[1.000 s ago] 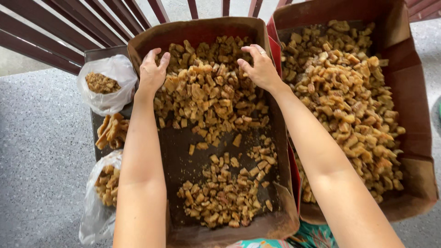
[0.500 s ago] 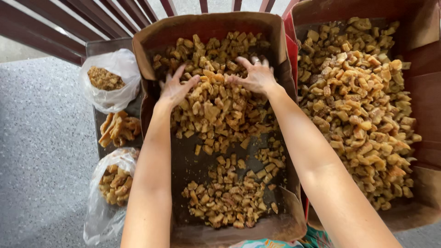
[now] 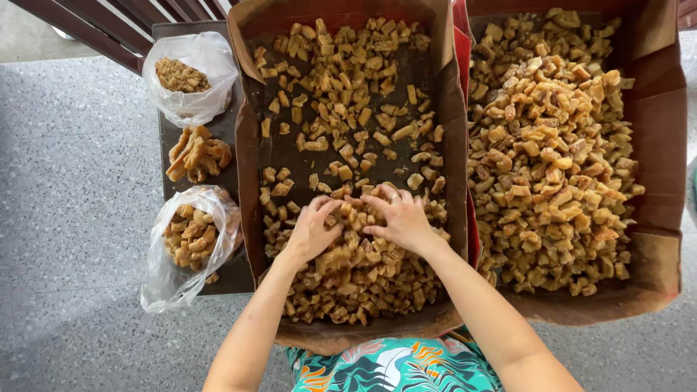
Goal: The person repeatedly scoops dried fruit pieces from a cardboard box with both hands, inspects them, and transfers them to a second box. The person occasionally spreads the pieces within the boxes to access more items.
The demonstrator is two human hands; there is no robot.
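Both hands sit on the heap of fried pieces [image 3: 356, 279] at the near end of the middle box [image 3: 250, 145]. Left hand [image 3: 314, 231] & right hand [image 3: 401, 220] side by side, fingers spread, curled onto pieces, nothing gripped. Loose pieces lie farther up, box's long axis running away from the person.

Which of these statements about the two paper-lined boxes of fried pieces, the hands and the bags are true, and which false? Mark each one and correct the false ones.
1. Both hands, left hand and right hand, rest on the fried pieces in the left box. True.
2. The right box holds fewer pieces than the left box. False: it is fuller, with little bare lining.
3. Two plastic bags, upper bag and lower bag, lie to the left of the boxes. True.
4. The bags are empty. False: each holds fried pieces.
5. The right hand wears a ring. True.
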